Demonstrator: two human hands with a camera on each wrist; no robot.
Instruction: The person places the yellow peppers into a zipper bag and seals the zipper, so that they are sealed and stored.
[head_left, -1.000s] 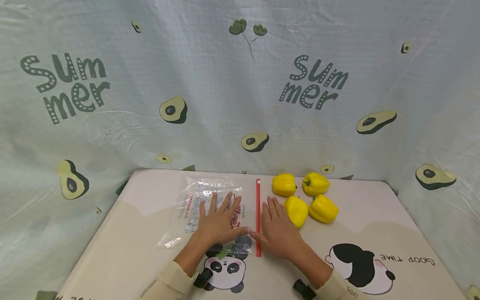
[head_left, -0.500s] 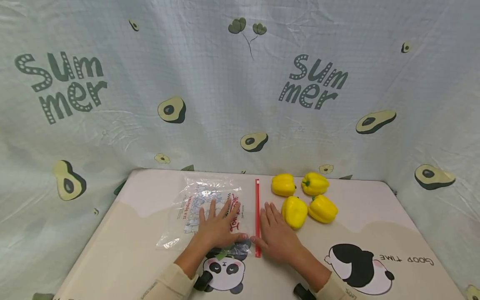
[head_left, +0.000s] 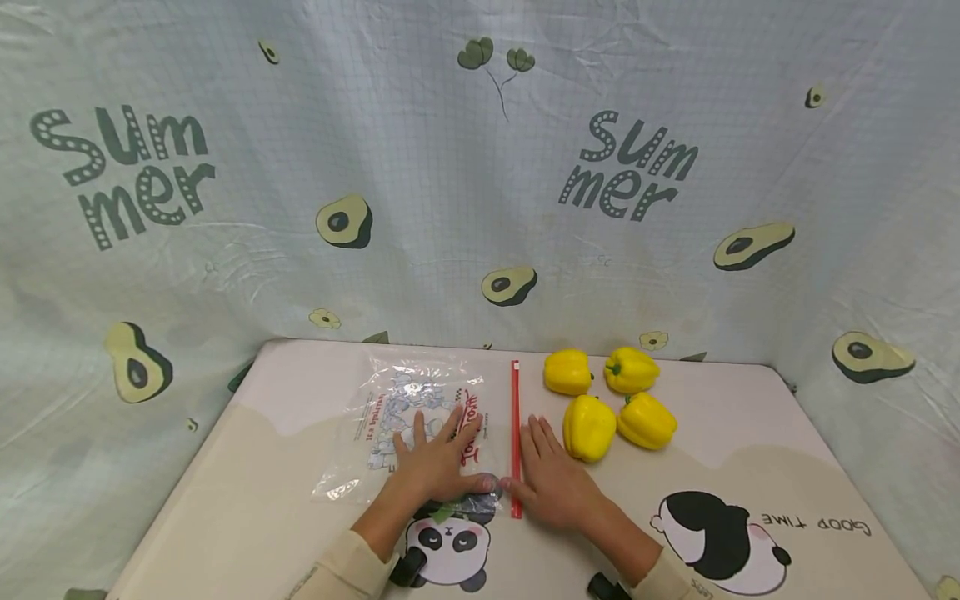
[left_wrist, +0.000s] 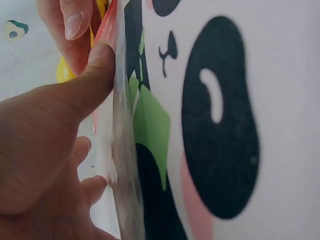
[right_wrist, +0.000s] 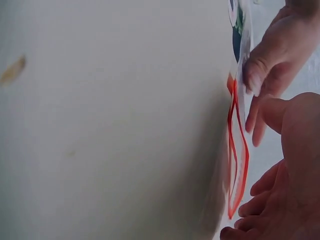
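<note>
A clear plastic zip bag (head_left: 348,458) with blue and red print lies on the table, its red zip edge (head_left: 516,400) facing right. My left hand (head_left: 431,468) rests on the bag with spread fingers. My right hand (head_left: 558,483) lies with straight fingers just right of the red edge, its thumb reaching over it towards the left thumb. In the right wrist view, the two red strips (right_wrist: 242,187) bow apart into a narrow gap. Several yellow bell peppers (head_left: 589,427) sit beyond and right of my right hand; whether it touches the nearest cannot be told.
The table's pale cover (head_left: 247,508) carries a printed panda (head_left: 450,546) below the bag and a black-and-white animal (head_left: 720,533) at the right. A hanging cloth (head_left: 420,275) with avocado prints closes off the back and sides.
Both hands have slid slightly towards the front edge, uncovering more of the bag's print. My right hand has come away from the nearest pepper. The bag and peppers stay in place.
</note>
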